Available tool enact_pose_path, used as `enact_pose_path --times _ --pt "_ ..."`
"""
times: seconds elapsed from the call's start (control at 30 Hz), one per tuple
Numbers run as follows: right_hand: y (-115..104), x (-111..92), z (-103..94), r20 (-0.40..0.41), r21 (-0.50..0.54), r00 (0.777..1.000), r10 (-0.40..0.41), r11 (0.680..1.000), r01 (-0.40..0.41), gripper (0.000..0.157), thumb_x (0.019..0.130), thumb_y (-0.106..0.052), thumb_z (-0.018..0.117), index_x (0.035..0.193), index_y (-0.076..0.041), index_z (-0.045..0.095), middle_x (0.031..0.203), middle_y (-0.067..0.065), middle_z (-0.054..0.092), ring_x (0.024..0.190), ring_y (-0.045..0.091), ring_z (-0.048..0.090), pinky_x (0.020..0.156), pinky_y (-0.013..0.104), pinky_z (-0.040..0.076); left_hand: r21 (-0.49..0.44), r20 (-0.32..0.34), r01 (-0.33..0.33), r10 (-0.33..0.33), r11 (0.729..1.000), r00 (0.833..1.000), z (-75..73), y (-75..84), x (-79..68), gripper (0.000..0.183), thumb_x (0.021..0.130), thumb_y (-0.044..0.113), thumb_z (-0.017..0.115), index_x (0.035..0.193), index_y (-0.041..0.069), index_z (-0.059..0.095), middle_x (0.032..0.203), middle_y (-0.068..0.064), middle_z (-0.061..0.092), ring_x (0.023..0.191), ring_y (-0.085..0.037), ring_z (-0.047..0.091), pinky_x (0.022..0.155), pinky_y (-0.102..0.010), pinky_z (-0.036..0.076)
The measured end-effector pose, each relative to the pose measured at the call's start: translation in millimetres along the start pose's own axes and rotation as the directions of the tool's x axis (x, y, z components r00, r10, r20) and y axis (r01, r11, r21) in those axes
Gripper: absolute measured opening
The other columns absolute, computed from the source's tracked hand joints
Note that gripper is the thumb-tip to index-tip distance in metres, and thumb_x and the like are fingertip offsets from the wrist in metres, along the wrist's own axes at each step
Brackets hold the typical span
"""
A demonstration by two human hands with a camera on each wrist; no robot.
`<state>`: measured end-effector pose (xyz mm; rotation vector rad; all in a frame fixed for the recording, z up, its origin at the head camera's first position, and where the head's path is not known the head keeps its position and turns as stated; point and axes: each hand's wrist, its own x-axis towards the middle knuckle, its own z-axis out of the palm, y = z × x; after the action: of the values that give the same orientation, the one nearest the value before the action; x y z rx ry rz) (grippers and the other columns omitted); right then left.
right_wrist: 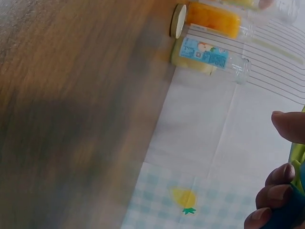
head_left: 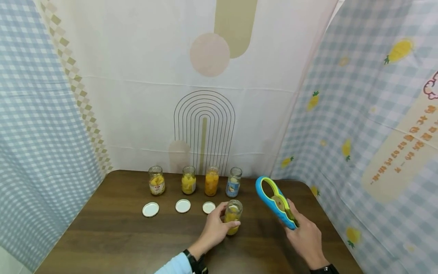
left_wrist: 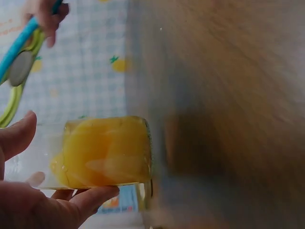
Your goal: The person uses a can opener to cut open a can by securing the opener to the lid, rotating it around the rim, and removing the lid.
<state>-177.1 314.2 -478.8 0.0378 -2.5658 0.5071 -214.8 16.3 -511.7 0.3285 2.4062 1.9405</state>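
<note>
My left hand grips a glass jar around its side, thumb on one side and fingers on the other. The jar is upright and lidless, with yellow fruit pieces in its lower part. Whether its base touches the table I cannot tell. To the right, my right hand holds a blue and green jar opener by its handle, above the table. A round gold-coloured disc sits between the opener's arms; it looks like a lid. Only the opener's edge shows in the right wrist view.
Along the table's back edge stand several lidless jars: one with yellow fruit, another yellow one, an orange one and a blue-labelled one. White-faced lids lie in front. Cloth curtains enclose the brown table.
</note>
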Motion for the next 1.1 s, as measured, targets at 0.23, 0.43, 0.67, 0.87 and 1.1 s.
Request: enact_pose_path --times 0.23,0.43,0.67,0.87,1.1 --pt "0 5 -4.6 -0.018 0.008 1.000 -0.012 1.000 0.013 0.091 0.077 -0.008 0.092 0.158 -0.023 0.054 0.073 0.000 0.070 0.053 0.005 0.040 0.053 0.025 0.029 0.066 0.025 -0.068 0.067 0.996 0.997 33.4 2.7 24.7 0.055 0.089 0.023 0.089 0.138 0.018 0.065 0.123 -0.003 0.075 0.114 -0.023 0.069 0.094 -0.042 0.060" --pt "-4 12 -6.4 -0.032 0.004 0.999 -0.013 1.000 0.013 0.088 0.080 -0.010 0.089 0.159 -0.024 0.053 0.067 -0.003 0.060 0.054 0.007 0.038 0.054 0.025 0.029 0.109 0.025 -0.102 0.100 0.989 0.995 53.4 4.9 49.1 0.051 0.092 0.025 0.086 0.138 0.018 0.063 0.123 -0.003 0.073 0.112 -0.021 0.070 0.091 -0.038 0.060" --pt "-7 15 -5.6 -0.048 -0.004 0.999 -0.014 1.000 0.014 0.089 0.077 -0.009 0.089 0.158 -0.023 0.054 0.070 0.000 0.063 0.057 0.012 0.041 0.055 0.027 0.030 0.298 0.015 -0.144 0.147 0.944 0.989 66.8 -0.8 82.2 0.066 0.094 0.039 0.082 0.148 0.013 0.056 0.135 -0.008 0.070 0.121 -0.025 0.068 0.098 -0.041 0.060" --pt "-6 12 -3.1 -0.068 0.007 0.997 -0.023 1.000 0.024 0.085 0.080 -0.016 0.093 0.156 -0.021 0.056 0.084 0.009 0.077 0.058 0.012 0.052 0.054 0.027 0.034 0.311 0.014 -0.139 0.142 0.940 0.990 80.7 2.1 107.8 0.068 0.096 0.034 0.082 0.152 0.008 0.054 0.146 -0.014 0.067 0.132 -0.033 0.066 0.107 -0.049 0.058" --pt "-13 7 1.5 -0.064 0.049 0.997 -0.043 0.998 0.046 0.088 0.077 -0.006 0.091 0.156 -0.022 0.056 0.097 0.012 0.082 0.061 0.007 0.053 0.055 0.027 0.035 0.334 0.009 -0.181 0.188 0.925 0.982 101.9 -12.0 143.4 0.047 0.100 0.019 0.077 0.143 0.012 0.061 0.130 -0.010 0.075 0.120 -0.029 0.072 0.097 -0.043 0.062"
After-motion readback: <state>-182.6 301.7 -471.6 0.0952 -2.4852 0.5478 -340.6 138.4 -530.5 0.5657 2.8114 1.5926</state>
